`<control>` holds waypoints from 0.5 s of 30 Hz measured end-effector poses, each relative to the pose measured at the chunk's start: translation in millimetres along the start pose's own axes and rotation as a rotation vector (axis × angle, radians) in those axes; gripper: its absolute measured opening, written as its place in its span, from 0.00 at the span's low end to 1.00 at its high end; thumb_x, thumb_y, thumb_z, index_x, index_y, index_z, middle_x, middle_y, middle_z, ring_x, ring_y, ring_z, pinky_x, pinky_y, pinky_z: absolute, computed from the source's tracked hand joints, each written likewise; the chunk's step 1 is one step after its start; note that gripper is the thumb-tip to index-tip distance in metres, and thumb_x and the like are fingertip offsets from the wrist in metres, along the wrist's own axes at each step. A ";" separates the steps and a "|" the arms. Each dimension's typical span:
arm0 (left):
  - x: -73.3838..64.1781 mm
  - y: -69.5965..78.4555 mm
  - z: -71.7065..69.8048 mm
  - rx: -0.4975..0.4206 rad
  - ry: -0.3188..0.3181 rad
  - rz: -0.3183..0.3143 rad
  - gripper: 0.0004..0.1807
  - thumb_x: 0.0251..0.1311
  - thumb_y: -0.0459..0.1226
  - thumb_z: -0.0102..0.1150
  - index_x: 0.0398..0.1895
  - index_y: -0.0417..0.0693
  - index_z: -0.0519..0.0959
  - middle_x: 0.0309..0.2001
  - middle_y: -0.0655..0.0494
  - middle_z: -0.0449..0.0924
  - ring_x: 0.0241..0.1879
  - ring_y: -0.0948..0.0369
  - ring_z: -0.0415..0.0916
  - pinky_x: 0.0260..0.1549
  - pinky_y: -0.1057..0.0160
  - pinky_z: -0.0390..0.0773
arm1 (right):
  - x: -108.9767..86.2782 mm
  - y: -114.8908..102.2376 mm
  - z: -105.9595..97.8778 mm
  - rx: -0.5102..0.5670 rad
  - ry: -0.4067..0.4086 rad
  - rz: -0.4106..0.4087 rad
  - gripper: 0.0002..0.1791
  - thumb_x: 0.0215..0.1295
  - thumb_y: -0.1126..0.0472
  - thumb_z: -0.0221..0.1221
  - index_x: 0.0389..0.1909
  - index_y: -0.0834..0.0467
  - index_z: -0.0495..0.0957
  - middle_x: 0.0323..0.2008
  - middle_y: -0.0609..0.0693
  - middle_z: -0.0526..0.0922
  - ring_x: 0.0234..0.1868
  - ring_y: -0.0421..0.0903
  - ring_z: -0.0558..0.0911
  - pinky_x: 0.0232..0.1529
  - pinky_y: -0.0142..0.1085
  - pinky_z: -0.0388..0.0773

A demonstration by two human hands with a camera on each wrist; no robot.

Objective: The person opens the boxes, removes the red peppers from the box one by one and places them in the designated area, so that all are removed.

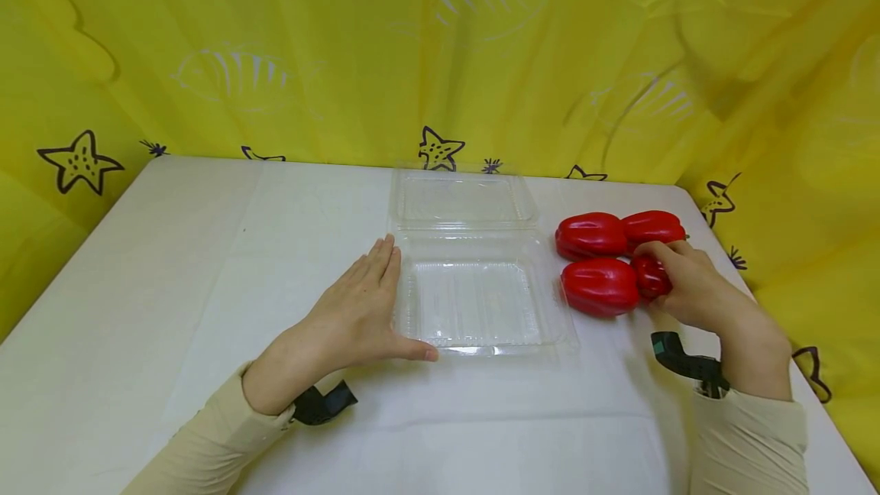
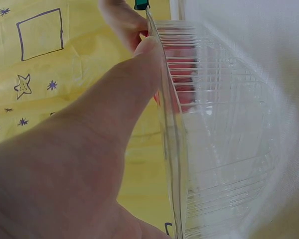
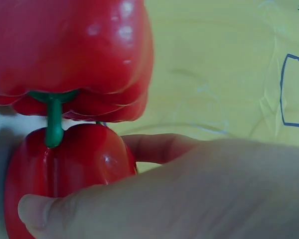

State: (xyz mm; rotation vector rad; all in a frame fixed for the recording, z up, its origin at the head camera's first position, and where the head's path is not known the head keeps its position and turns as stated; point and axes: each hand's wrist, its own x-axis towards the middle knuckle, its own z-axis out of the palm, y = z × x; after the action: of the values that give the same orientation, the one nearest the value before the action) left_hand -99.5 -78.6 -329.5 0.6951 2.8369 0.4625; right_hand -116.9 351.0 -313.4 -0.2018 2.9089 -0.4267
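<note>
A clear plastic clamshell box (image 1: 481,304) lies opened on the table, its lid (image 1: 462,201) folded back toward the curtain. My left hand (image 1: 351,319) rests along its left side with fingers straight, the thumb touching the front rim. In the left wrist view, the thumb lies at the edge of the box (image 2: 224,129). To the right, my right hand (image 1: 697,292) holds a red bell pepper (image 1: 651,276) between thumb and fingers. The right wrist view has this pepper (image 3: 79,164) right under the green stem of another bell pepper (image 3: 74,45).
Three other red bell peppers, one front left (image 1: 600,286), one back left (image 1: 590,235) and one back right (image 1: 653,226), lie close around the held one. A white cloth covers the table (image 1: 481,449). Yellow patterned curtain (image 1: 357,59) hangs behind and on both sides.
</note>
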 end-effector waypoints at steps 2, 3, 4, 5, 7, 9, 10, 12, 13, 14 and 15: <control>-0.1 0.2 -0.2 -0.004 0.000 -0.002 0.78 0.35 0.75 0.66 0.77 0.30 0.44 0.79 0.36 0.37 0.80 0.45 0.39 0.77 0.48 0.49 | 0.2 0.1 0.4 0.000 -0.006 0.006 0.37 0.45 0.73 0.70 0.59 0.65 0.66 0.58 0.76 0.62 0.55 0.76 0.60 0.46 0.67 0.77; -0.2 0.3 -0.3 -0.004 0.001 -0.002 0.78 0.35 0.75 0.66 0.77 0.30 0.44 0.79 0.36 0.37 0.80 0.45 0.39 0.77 0.48 0.49 | 0.4 0.0 0.6 -0.005 -0.009 0.007 0.37 0.45 0.73 0.70 0.59 0.65 0.66 0.58 0.77 0.62 0.55 0.76 0.60 0.47 0.68 0.76; -0.3 0.3 -0.3 -0.005 0.003 -0.001 0.78 0.35 0.75 0.66 0.77 0.30 0.44 0.79 0.36 0.38 0.80 0.45 0.39 0.77 0.47 0.49 | 0.4 -0.3 0.8 -0.006 -0.014 0.011 0.38 0.45 0.72 0.70 0.59 0.66 0.66 0.59 0.77 0.61 0.55 0.77 0.59 0.47 0.68 0.75; -0.6 0.4 -0.5 -0.005 0.003 0.000 0.78 0.35 0.74 0.67 0.77 0.30 0.44 0.79 0.36 0.38 0.80 0.45 0.39 0.77 0.47 0.49 | 0.3 -0.7 0.8 -0.010 -0.016 0.014 0.38 0.45 0.72 0.70 0.59 0.66 0.65 0.59 0.77 0.61 0.55 0.77 0.59 0.48 0.69 0.74; -0.8 0.9 -0.7 -0.006 0.000 -0.004 0.78 0.35 0.75 0.66 0.77 0.30 0.44 0.79 0.37 0.37 0.80 0.46 0.38 0.77 0.48 0.48 | 0.0 -1.3 0.5 -0.015 -0.027 0.024 0.39 0.45 0.71 0.71 0.60 0.66 0.65 0.60 0.77 0.59 0.56 0.78 0.58 0.48 0.69 0.74; -1.1 1.1 -0.9 -0.005 -0.001 -0.003 0.78 0.36 0.74 0.67 0.77 0.30 0.44 0.79 0.37 0.37 0.80 0.46 0.38 0.77 0.48 0.48 | -0.6 -1.8 -0.4 -0.020 -0.042 0.035 0.40 0.45 0.69 0.72 0.61 0.66 0.64 0.61 0.77 0.58 0.56 0.78 0.58 0.47 0.68 0.75; -1.2 1.2 -0.9 -0.006 -0.002 -0.002 0.78 0.36 0.74 0.67 0.77 0.30 0.44 0.79 0.37 0.37 0.80 0.46 0.39 0.77 0.47 0.48 | -1.0 -2.0 -1.1 -0.019 -0.049 0.040 0.41 0.45 0.68 0.72 0.62 0.66 0.64 0.61 0.78 0.57 0.56 0.78 0.57 0.46 0.68 0.75; -1.0 1.2 -0.8 -0.007 -0.005 -0.004 0.78 0.36 0.74 0.67 0.77 0.30 0.44 0.79 0.37 0.37 0.80 0.46 0.38 0.77 0.48 0.48 | -2.1 -2.1 -2.5 -0.019 -0.062 0.041 0.42 0.46 0.66 0.73 0.63 0.66 0.64 0.61 0.78 0.57 0.57 0.78 0.57 0.45 0.68 0.77; -0.9 1.3 -0.9 -0.007 -0.007 -0.005 0.78 0.36 0.74 0.67 0.77 0.30 0.44 0.79 0.37 0.37 0.80 0.46 0.38 0.77 0.48 0.48 | -2.7 -2.2 -3.1 -0.022 -0.063 0.037 0.42 0.46 0.65 0.73 0.63 0.66 0.64 0.61 0.78 0.58 0.56 0.78 0.58 0.45 0.67 0.77; -1.0 1.4 -1.3 -0.007 -0.006 -0.003 0.78 0.36 0.74 0.67 0.77 0.30 0.44 0.79 0.37 0.37 0.80 0.46 0.39 0.77 0.48 0.48 | -3.4 -2.4 -3.5 -0.024 -0.063 0.032 0.42 0.47 0.65 0.73 0.63 0.66 0.64 0.61 0.78 0.58 0.56 0.77 0.59 0.45 0.67 0.77; -0.8 1.3 -1.3 -0.006 -0.006 -0.002 0.78 0.36 0.74 0.67 0.77 0.30 0.44 0.79 0.37 0.37 0.80 0.46 0.39 0.77 0.48 0.48 | -3.8 -2.5 -3.8 -0.026 -0.058 0.022 0.41 0.47 0.65 0.73 0.63 0.67 0.65 0.60 0.78 0.60 0.56 0.77 0.60 0.45 0.67 0.77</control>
State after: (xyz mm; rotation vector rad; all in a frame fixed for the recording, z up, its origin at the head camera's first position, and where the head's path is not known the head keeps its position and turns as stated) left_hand -98.6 -78.2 -327.7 0.6906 2.8290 0.4682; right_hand -113.7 350.3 -308.5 -0.1830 2.8578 -0.3735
